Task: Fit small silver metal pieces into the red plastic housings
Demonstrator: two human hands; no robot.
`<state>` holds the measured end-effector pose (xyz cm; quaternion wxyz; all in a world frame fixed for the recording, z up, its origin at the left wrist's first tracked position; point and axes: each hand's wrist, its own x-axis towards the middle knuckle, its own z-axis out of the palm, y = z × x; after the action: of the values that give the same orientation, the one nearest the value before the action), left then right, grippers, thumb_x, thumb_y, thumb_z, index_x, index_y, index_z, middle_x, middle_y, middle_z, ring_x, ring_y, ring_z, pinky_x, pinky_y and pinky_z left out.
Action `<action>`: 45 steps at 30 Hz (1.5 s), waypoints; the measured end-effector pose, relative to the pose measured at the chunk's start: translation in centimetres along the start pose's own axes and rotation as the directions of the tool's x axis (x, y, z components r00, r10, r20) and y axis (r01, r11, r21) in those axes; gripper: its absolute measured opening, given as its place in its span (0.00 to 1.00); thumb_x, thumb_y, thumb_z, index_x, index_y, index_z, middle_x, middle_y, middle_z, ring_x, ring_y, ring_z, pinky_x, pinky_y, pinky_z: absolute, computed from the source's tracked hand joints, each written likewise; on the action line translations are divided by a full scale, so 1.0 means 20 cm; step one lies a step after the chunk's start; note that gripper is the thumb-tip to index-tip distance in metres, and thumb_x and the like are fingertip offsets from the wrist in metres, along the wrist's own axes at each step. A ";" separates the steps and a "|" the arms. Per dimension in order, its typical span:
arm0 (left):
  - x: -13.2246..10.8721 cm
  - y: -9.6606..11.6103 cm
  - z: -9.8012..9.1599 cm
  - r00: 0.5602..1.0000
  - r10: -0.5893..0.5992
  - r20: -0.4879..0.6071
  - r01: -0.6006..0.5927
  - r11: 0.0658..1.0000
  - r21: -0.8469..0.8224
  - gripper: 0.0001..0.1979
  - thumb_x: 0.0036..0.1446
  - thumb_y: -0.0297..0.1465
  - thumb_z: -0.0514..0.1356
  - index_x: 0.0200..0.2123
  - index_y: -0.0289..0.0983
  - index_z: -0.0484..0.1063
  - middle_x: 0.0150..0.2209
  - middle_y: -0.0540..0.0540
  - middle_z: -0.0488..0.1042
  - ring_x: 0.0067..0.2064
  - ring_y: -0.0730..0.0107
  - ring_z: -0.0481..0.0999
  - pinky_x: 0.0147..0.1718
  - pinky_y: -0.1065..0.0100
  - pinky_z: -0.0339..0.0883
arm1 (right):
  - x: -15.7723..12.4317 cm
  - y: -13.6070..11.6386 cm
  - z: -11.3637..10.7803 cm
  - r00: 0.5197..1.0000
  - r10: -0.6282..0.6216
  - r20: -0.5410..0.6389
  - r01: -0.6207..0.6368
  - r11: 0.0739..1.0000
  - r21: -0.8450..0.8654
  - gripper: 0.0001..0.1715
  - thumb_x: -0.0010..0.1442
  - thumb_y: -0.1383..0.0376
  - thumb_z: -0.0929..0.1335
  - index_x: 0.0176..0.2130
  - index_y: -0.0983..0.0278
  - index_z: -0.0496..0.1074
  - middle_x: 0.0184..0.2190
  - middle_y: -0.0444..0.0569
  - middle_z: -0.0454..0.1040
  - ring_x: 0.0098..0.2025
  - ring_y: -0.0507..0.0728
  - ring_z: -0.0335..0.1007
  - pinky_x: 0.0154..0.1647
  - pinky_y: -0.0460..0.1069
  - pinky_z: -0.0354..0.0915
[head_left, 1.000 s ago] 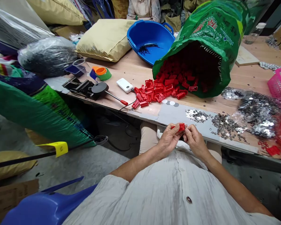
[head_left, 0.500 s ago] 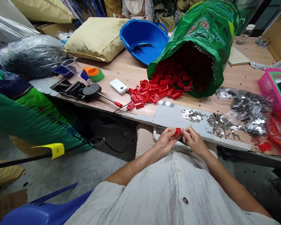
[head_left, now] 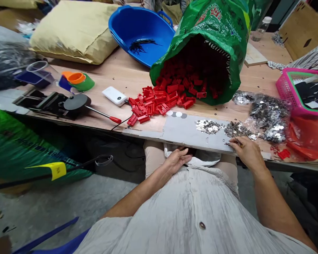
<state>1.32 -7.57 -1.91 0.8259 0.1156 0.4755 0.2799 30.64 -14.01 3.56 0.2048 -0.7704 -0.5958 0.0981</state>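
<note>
Over my lap, just below the table edge, my left hand [head_left: 177,160] is held with its fingers apart and nothing visible in it. My right hand [head_left: 246,150] rests at the table's front edge, thumb and forefinger pinched on something too small to make out. Right above it lies a pile of small metal pieces [head_left: 235,129], with a shinier metal pile [head_left: 208,126] to the left on the grey sheet [head_left: 180,130]. Red plastic parts [head_left: 159,102] spill from a green sack [head_left: 225,38] behind the sheet.
On the left stand a black hand press [head_left: 55,104] with a red-tipped lever, and a white power bank [head_left: 114,96]. A blue basin [head_left: 137,31] sits behind. To the right are a clear bag of metal pieces [head_left: 270,113] and a pink basket [head_left: 286,88].
My hands have parted. The red part seen in my left hand is out of sight, and those fingers have opened. My right hand has moved right to the metal pieces. The view has shifted.
</note>
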 end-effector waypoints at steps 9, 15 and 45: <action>-0.13 0.17 0.04 0.955 0.036 0.296 -0.138 0.933 0.332 0.18 0.47 0.39 0.71 0.34 0.33 0.73 0.35 0.41 0.78 0.36 0.64 0.81 0.37 0.66 0.72 | -0.03 0.01 0.05 0.999 -0.036 0.008 0.037 0.990 -0.136 0.16 0.63 0.53 0.63 0.35 0.58 0.76 0.35 0.49 0.76 0.39 0.61 0.70 0.39 0.54 0.61; 0.01 0.50 0.04 0.736 0.652 0.183 -0.600 0.503 0.622 0.09 0.55 0.32 0.64 0.40 0.37 0.74 0.34 0.47 0.75 0.36 0.68 0.76 0.38 0.68 0.68 | -0.02 0.01 0.04 0.998 -0.040 -0.051 0.039 0.999 -0.016 0.20 0.63 0.50 0.62 0.36 0.58 0.75 0.39 0.50 0.77 0.41 0.63 0.72 0.40 0.55 0.63; -0.12 0.43 0.06 0.517 0.786 0.339 -0.699 0.159 0.697 0.07 0.53 0.34 0.67 0.36 0.41 0.74 0.40 0.44 0.75 0.46 0.61 0.72 0.52 0.66 0.60 | -0.01 -0.33 0.07 0.998 -0.060 0.021 0.048 0.930 0.365 0.16 0.63 0.51 0.65 0.42 0.59 0.74 0.35 0.48 0.79 0.29 0.55 0.72 0.31 0.49 0.65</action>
<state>-1.63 -1.89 4.39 0.4171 0.6578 0.4660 0.4197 24.28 -12.51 5.23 0.3373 -0.7007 -0.5914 0.2135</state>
